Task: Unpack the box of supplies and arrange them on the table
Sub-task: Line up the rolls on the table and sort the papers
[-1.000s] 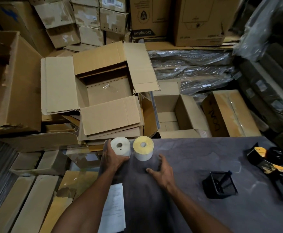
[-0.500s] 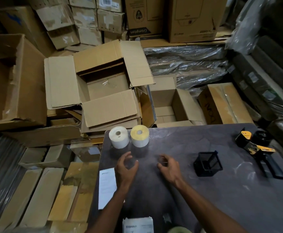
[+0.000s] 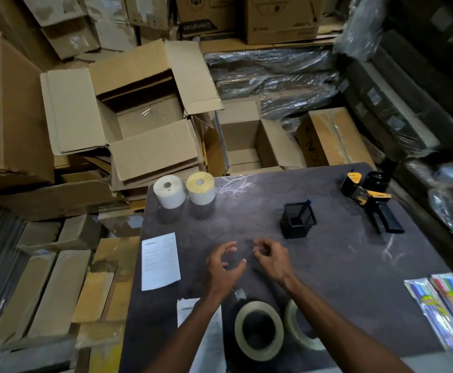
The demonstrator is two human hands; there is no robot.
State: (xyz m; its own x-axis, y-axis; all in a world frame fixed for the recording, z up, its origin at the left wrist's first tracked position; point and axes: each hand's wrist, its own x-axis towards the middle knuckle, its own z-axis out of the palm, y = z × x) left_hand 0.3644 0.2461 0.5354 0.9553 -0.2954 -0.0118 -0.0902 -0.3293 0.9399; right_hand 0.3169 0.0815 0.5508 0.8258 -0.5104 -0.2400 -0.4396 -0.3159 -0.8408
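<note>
Both hands hover empty above the middle of the bench (image 3: 327,278): our left hand (image 3: 221,267) has its fingers loosely curled around nothing, and our right hand (image 3: 269,261) is curled much the same way, just beside it, neither touching a supply. At the far left corner stand two label rolls — a white roll (image 3: 169,191) and a yellow-topped roll (image 3: 200,188) — upright and side by side. A black mesh holder (image 3: 298,220) sits further right with a pen standing in it, and a yellow-and-black tape dispenser (image 3: 368,196) lies at the far right corner. Two rolls of tape (image 3: 259,329) lie flat at the near edge, partly under our forearms; two printed sheets (image 3: 160,261) lie along the left side, and packets of coloured pens (image 3: 446,310) rest at the right edge. The opened box (image 3: 144,114) sits beyond the bench, flaps spread, and looks emptied apart from a scrap of film.

We judge the unpacking nearly finished and the arranging in hand. To do it well, we would take one item at a time, lift rather than slide the tape rolls — they may roll off the near edge if set on their rims — and group like with like, keeping the sheets flat and clear of the rolls.
</note>
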